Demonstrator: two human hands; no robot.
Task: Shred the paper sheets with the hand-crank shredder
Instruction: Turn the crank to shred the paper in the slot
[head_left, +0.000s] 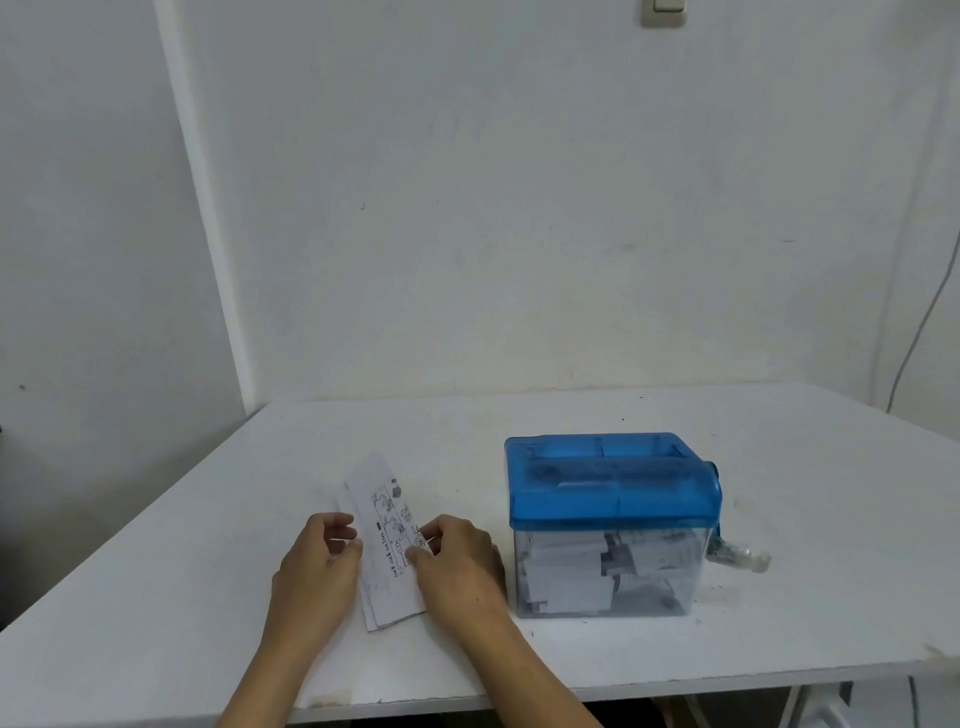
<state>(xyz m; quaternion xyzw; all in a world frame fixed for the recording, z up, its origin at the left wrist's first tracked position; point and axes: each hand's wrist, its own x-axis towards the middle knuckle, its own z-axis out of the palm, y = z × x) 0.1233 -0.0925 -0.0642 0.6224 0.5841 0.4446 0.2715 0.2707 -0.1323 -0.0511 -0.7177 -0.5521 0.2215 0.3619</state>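
1. Two hands busy: our left hand (317, 564) and right hand (460, 564) pinch the paper sheets (387, 519) (folded, printed) near the table's (182, 613) front edge.
2. Shredder (613, 499) alongside already holds shreds; we judge these sheets unfed.

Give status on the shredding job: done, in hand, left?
Done: the clear bin of the shredder already holds paper shreds. In hand: the right hand pinches the paper sheets lying on the table beside the shredder; the left hand is at their other edge, grip unclear. Left: nothing is in the feed slot and the crank is untouched, so these sheets need feeding and cranking.
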